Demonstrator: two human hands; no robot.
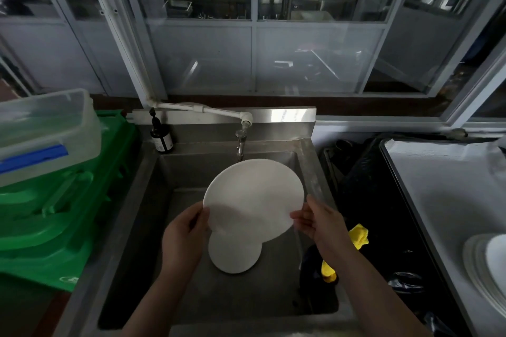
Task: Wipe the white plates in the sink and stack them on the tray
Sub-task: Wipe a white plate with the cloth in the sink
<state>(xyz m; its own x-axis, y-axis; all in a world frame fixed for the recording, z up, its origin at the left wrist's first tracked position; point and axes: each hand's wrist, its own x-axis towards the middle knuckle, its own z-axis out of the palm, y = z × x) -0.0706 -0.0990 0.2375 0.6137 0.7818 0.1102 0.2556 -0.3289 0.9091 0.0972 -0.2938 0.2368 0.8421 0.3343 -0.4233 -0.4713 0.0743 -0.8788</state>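
I hold a large white plate [253, 197] above the steel sink [153, 200], tilted up toward me. My left hand [183, 235] grips its lower left rim, thumb on the face. My right hand [317, 220] pinches its right rim. Below it, a smaller white plate [232, 257] lies flat on the sink floor, partly hidden by the held plate. A yellow cloth [358, 235] hangs over the sink's right edge, behind my right forearm. At the far right, a stack of white plates [490, 265] sits on the lined tray [438, 194].
A tap [241, 142] hangs over the sink's back, close behind the held plate. A dark pump bottle [161, 137] stands at the back left corner. Green crates [63, 213] with a clear plastic box [46, 128] on top fill the left. A black bin [377, 213] sits between sink and tray.
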